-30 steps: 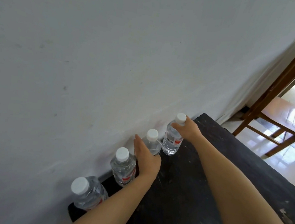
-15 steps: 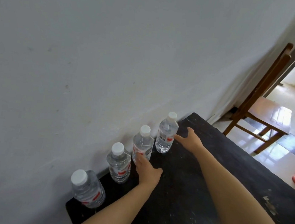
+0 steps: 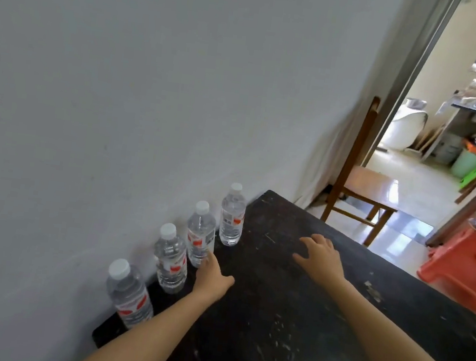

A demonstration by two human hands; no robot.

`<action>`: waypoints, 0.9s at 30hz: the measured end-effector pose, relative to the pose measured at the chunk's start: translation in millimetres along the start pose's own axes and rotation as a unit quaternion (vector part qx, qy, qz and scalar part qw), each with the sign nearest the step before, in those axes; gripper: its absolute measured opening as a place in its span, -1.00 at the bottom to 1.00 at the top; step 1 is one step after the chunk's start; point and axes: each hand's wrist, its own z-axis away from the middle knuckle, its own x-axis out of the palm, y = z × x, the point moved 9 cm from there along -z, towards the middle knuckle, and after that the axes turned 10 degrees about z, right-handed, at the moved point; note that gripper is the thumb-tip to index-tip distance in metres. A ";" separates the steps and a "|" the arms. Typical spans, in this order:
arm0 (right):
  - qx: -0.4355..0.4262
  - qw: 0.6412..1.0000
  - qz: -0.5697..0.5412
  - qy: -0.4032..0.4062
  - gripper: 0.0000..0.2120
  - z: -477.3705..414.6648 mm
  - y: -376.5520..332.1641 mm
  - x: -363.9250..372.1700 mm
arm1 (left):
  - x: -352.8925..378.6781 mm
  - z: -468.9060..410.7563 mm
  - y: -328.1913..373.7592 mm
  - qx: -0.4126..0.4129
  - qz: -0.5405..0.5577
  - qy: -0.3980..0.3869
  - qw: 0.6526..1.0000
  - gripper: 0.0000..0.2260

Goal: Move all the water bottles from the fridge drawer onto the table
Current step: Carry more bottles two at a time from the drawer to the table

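- Clear plastic water bottles (image 3: pixel 200 232), four in all, stand upright in a row on the black table (image 3: pixel 303 323). They run along its left edge, close against the grey wall (image 3: pixel 153 80).
- From near to far they are the nearest bottle (image 3: pixel 129 296), the second bottle (image 3: pixel 170 259), the third bottle (image 3: pixel 200 220) and the farthest bottle (image 3: pixel 232 215). Neighbours stand just beside each other.
- Each has a white cap and a label with a red mark, and each looks full or nearly so.
- With four bottles on the table, that part of the task appears done. The fridge drawer is out of view, so I cannot tell how many bottles remain in it.
- The left hand (image 3: pixel 212 279) lies low by the foot of the third bottle with its fingers loosely extended. The tips are at the plastic or just short of it, not wrapped round it, and the hand holds nothing.
- The right hand (image 3: pixel 320 256) is palm down over the table to the right of the row. Its fingers are spread, it is empty, and it is well apart from the bottles.
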 end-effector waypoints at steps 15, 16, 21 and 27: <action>0.276 0.958 0.066 0.030 -0.48 277.4 108.4 -34.8 | 55.5 109.3 76.9 0.325 -0.167 -0.239 0.900 -0.60; 0.305 0.949 0.067 0.034 -0.48 303.2 107.4 -36.5 | 56.5 121.7 77.8 0.353 -0.169 -0.247 0.886 -0.60; 0.400 0.912 0.073 0.052 -0.50 426.5 73.9 -38.2 | 65.7 191.4 64.1 0.461 -0.181 -0.298 0.816 -0.59; 0.476 0.873 0.090 0.053 -0.45 562.2 44.0 -45.4 | 114.7 303.4 53.3 0.539 -0.193 -0.390 0.721 -0.61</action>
